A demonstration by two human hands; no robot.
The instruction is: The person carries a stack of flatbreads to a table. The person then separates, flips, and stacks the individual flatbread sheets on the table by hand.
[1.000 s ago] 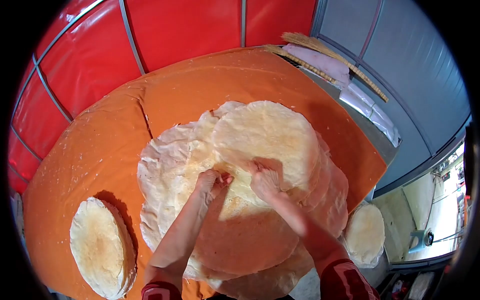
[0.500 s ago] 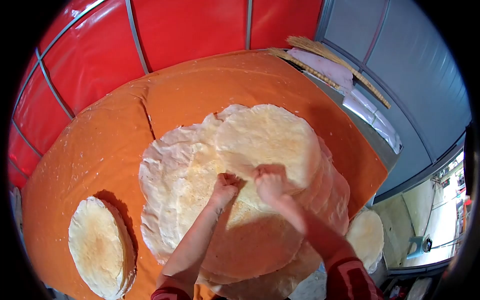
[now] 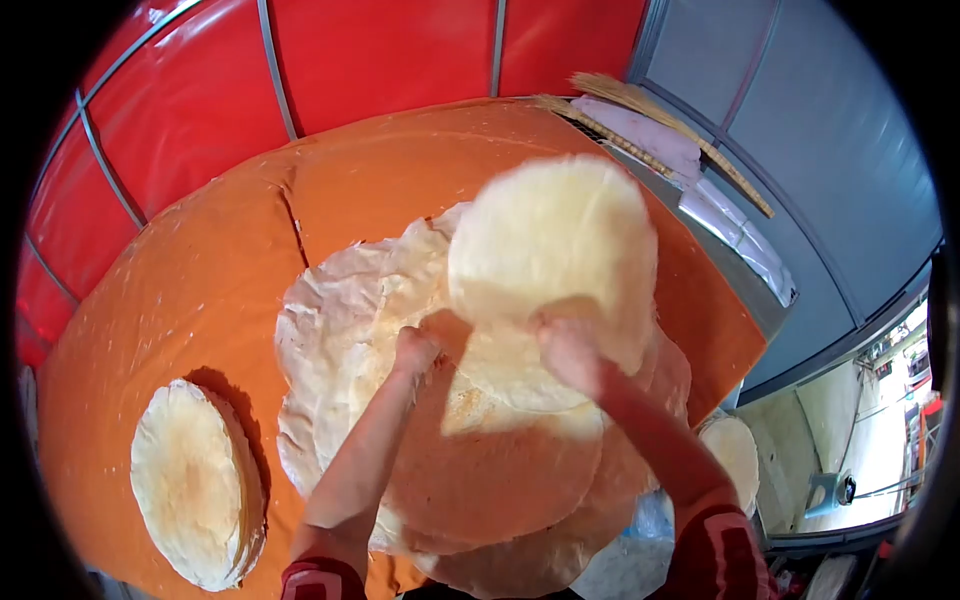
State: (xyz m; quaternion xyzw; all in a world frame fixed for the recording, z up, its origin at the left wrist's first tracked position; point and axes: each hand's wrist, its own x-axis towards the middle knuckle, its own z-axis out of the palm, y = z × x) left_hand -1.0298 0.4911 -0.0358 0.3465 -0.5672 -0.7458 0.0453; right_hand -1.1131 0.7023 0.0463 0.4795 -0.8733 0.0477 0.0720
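Note:
My right hand [image 3: 568, 352] is closed on the near edge of a round, pale flatbread [image 3: 555, 235], whose far part is raised and smeared by motion. To its left, my left hand [image 3: 416, 352] is curled into a fist over the pile, apart from that flatbread; nothing shows in its fingers. Beneath both hands, thin flatbreads [image 3: 335, 325] lie overlapped in a wide, uneven spread, the nearest ones in shadow. A neat stack of round flatbreads [image 3: 190, 485] stands at the lower left.
An orange cloth [image 3: 190, 290] covers the table. Straw whisks [image 3: 680, 125] and plastic packets [image 3: 735, 235] lie along the right-hand ledge. More round bread [image 3: 732, 455] sits low at the right, beyond the table edge. Red sheeting [image 3: 390, 60] on metal bars closes the far side.
The flatbread in my right hand has lifted and swung up and away. My left hand has drawn off to the left, and the gap between my hands has widened.

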